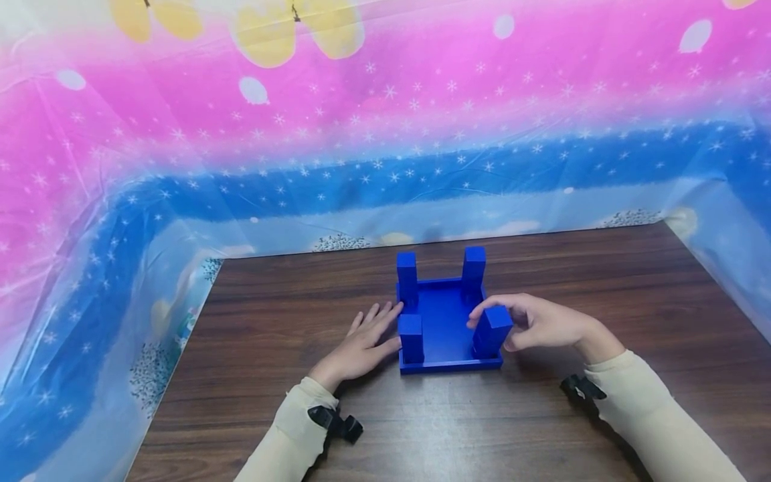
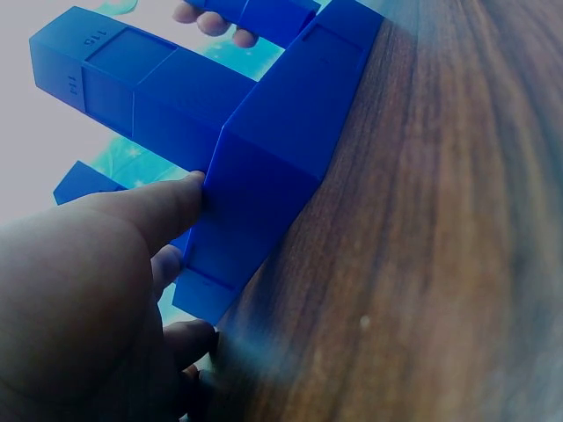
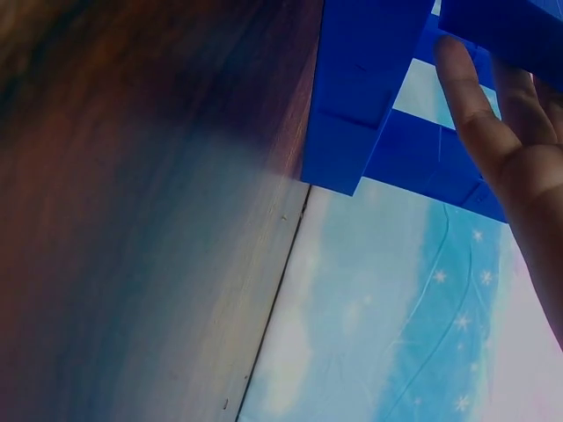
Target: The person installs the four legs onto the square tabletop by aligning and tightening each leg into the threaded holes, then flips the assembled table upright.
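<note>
A shallow blue tray-like base (image 1: 446, 314) with a low rim lies on the table, and a square blue post stands at each corner. My left hand (image 1: 364, 345) lies along its left side, fingers extended, with fingertips and thumb against the edge. In the left wrist view, the thumb touches the base's side wall (image 2: 264, 185) beside a post (image 2: 149, 83) with small raised numbers. At the near right corner, my right hand (image 1: 545, 325) holds a blue post (image 1: 492, 331), fingers curled behind it and thumb on its right side. That post leans rightward; whether its foot is seated is hidden.
The dark wood-grain table (image 1: 271, 294) extends around the base on all sides. A pink and blue patterned cloth (image 1: 385, 134) hangs behind the table and along its sides. Each sleeve carries a black wrist mount, such as the left one (image 1: 334, 423).
</note>
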